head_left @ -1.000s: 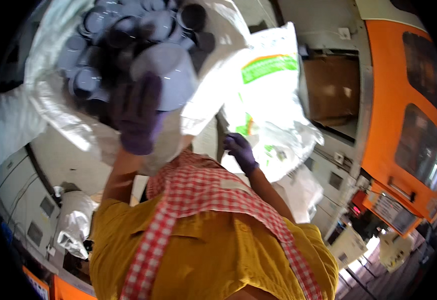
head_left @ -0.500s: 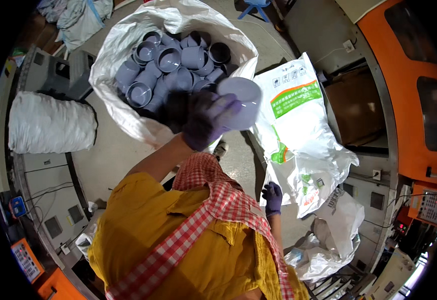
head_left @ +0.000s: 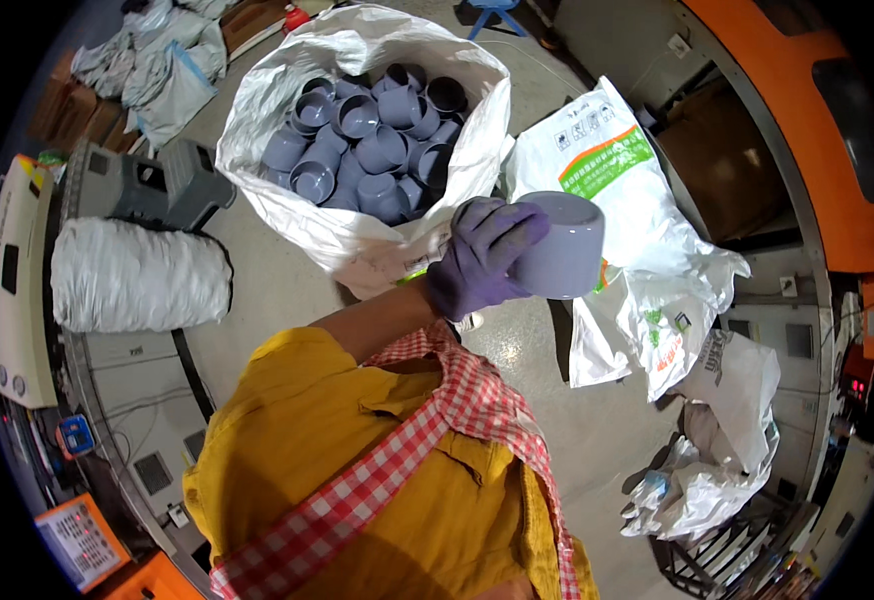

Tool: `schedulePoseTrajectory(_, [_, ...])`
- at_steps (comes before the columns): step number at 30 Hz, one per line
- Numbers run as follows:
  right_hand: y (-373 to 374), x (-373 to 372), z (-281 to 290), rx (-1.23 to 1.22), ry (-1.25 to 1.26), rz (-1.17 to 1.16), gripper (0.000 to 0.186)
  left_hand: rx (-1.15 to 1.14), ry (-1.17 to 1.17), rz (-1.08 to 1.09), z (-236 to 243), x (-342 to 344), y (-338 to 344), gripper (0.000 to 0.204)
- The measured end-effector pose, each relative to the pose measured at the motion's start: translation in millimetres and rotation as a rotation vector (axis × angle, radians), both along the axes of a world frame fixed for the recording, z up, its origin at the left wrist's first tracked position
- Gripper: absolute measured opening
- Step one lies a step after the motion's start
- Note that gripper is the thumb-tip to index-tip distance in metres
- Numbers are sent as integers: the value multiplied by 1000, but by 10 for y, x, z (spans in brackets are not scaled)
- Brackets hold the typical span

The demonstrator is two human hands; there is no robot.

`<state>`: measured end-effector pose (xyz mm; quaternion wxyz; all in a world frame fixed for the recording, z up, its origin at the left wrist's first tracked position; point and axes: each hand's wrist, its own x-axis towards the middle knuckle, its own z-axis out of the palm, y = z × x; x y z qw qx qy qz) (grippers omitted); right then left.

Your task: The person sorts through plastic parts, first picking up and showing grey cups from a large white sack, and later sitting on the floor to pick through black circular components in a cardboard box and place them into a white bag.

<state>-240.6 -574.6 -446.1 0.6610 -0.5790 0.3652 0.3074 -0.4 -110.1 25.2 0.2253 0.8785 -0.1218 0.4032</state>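
Note:
My left hand (head_left: 482, 255), in a purple glove, is closed around a grey-purple plastic cup (head_left: 565, 245). The cup is tipped with its base side up, and the fingers lie on its left side. Beyond it stands a large white woven sack (head_left: 302, 225), its mouth wide and several similar grey-purple cups (head_left: 382, 148) heaped inside. The held cup is outside the sack, at its near right, and in this view overlaps a white printed bag (head_left: 617, 215) with green and orange bands. My right hand is out of sight.
A white bundled sack (head_left: 142, 275) lies at the left beside grey plastic crates (head_left: 147, 185). Crumpled clear and white bags (head_left: 722, 440) rest at the lower right. Orange machinery (head_left: 797, 110) borders the right side. A blue stool (head_left: 495, 15) stands at the far edge.
My left hand has carried the cup rightward and nearer, away from the sack's mouth. My right hand, earlier by the printed bag's near edge, has left the view. The view has shifted slightly.

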Motion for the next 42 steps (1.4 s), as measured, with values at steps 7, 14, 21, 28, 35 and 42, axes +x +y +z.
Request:
schedulePoseTrajectory(7, [148, 586, 451, -81, -117, -75, 16, -43, 42, 409, 122, 491, 920, 56])
schedulePoseTrajectory(14, [420, 1263, 790, -17, -127, -69, 27, 269, -205, 867, 809, 537, 2423, 74])
schedulePoseTrajectory(21, [825, 1469, 791, 57, -209, 62, 29, -181, 341, 740, -8, 699, 2709, 54])
schedulePoseTrajectory(28, [897, 1321, 947, -129, -281, 146, 30, -100, 1446, -281, -747, 319, 345, 91])
schedulePoseTrajectory(35, [605, 1005, 881, -154, -222, 99, 30, 573, 1569, -176, -22, 527, 607, 58])
schedulePoseTrajectory(42, [822, 396, 383, -178, -205, -79, 21, 46, 838, -442, 209, 703, 51, 35])
